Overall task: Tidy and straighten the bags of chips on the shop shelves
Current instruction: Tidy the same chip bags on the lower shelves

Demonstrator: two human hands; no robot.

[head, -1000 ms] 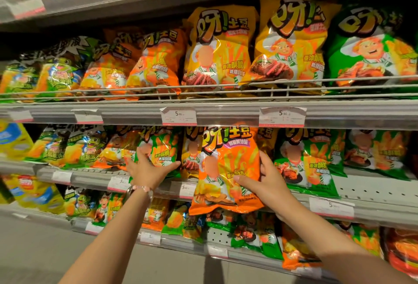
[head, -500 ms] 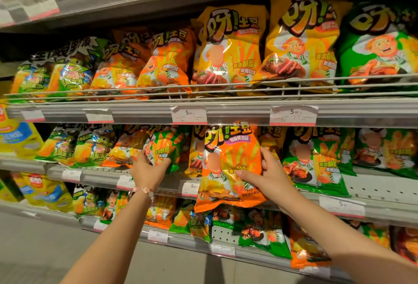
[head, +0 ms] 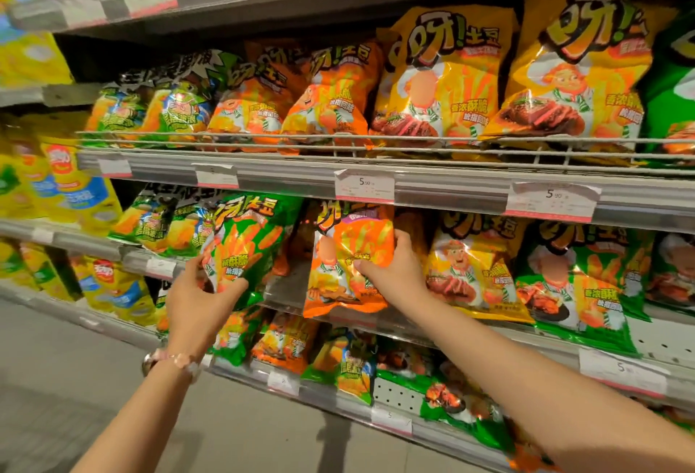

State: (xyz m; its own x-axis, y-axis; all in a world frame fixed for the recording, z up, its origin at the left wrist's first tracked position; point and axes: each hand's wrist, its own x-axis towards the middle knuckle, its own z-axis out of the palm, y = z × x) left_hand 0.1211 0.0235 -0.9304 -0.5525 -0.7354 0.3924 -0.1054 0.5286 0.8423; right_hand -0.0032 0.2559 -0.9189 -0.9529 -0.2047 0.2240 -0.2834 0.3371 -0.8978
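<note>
Chip bags stand in rows on several shop shelves. On the middle shelf (head: 425, 196) my right hand (head: 395, 269) grips the right edge of an orange bag (head: 346, 265) that stands upright at the shelf front. My left hand (head: 199, 303) holds the lower part of a green and orange bag (head: 248, 246) just to its left, pulled forward of the row and tilted. A gap of bare shelf shows between the two bags. A bracelet sits on my left wrist.
Yellow steak-picture bags (head: 443, 77) and orange bags (head: 331, 92) stand behind a wire rail (head: 376, 139) on the upper shelf. Green bags (head: 575, 277) fill the middle shelf at right. Yellow bags (head: 75, 186) fill the left bay. The lower shelf (head: 391, 420) holds mixed bags. Grey floor lies below.
My left hand has taken hold of the green and orange bag and drawn it forward. My right hand has slid up the orange bag's right edge, pushing it back. The view has shifted left.
</note>
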